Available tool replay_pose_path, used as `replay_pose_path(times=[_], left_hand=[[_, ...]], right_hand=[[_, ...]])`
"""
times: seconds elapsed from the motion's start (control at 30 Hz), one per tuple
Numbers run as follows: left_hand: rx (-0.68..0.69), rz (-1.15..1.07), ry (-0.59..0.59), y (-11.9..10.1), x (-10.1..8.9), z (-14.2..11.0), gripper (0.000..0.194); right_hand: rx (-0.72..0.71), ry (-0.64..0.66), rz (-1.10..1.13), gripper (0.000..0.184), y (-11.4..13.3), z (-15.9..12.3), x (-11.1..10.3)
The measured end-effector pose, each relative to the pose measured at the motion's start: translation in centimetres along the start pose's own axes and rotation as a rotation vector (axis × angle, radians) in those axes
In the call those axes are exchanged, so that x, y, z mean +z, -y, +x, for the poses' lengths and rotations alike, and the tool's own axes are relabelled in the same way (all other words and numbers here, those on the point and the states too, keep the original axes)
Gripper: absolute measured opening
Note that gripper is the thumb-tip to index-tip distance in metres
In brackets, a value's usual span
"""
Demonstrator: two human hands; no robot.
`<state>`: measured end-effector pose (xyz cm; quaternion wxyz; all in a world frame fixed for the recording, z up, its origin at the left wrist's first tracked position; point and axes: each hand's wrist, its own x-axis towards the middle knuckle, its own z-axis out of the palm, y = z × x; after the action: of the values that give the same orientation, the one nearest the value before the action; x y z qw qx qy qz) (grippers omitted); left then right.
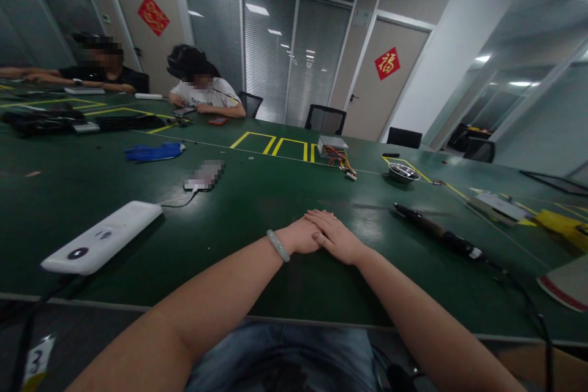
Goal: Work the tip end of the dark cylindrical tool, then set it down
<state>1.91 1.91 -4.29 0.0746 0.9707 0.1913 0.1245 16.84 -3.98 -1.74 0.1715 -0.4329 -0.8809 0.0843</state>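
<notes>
My left hand (301,237) rests on the green table (257,196) in front of me, with a pale bangle (278,246) round the wrist. Laid across the back of it is my right hand (339,237), its fingers stretched out flat and its thumb towards me. The fingers of the left hand are mostly hidden underneath. I see no object in either hand. To the right lies a dark pen-shaped electric screwdriver (436,233) with a cable; to the left is a white power bank (105,236), wired to a phone (204,175).
A blue glove (154,152), a metal box with coloured wires (334,146) and a shiny bowl (403,172) lie farther back. A grey-white box (498,207) and yellow item (563,228) are at right. Two people sit across the table, one in a white shirt (211,95).
</notes>
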Motion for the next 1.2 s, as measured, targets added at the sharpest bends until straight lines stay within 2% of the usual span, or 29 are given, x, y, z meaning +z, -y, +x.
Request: replay_pose_path(times=[0.17,0.47,0.57,0.67,0.83,1.07,1.2], left_hand=[[-0.005,-0.029,0.014,-0.3,-0.4,0.0,0.055],[0.004,-0.034,0.004,0.1,0.2,0.2,0.059],[0.014,-0.024,-0.013,0.0,-0.4,0.2,0.054],[0.063,-0.077,-0.064,-0.4,-1.6,-0.1,0.042],[0.253,-0.184,-0.091,-1.6,-3.1,-0.3,0.025],[0.228,-0.195,-0.047,-2.2,-2.9,0.2,0.029],[0.207,-0.198,-0.042,-2.1,-2.8,0.2,0.039]], right_hand=[[0.029,-0.013,0.044,0.053,-0.2,-0.6,-0.3],[0.022,-0.005,0.106,0.053,-0.1,-0.6,-0.8],[0.037,-0.003,0.115,0.055,-0.6,-1.1,-1.2],[0.059,-0.051,0.119,0.063,-1.5,-1.6,-1.3],[0.094,-0.159,0.084,0.085,-2.4,-1.8,-1.1],[0.082,-0.179,0.068,0.090,-2.5,-1.8,-1.1],[0.080,-0.140,0.042,0.096,-2.7,-1.9,-1.4]])
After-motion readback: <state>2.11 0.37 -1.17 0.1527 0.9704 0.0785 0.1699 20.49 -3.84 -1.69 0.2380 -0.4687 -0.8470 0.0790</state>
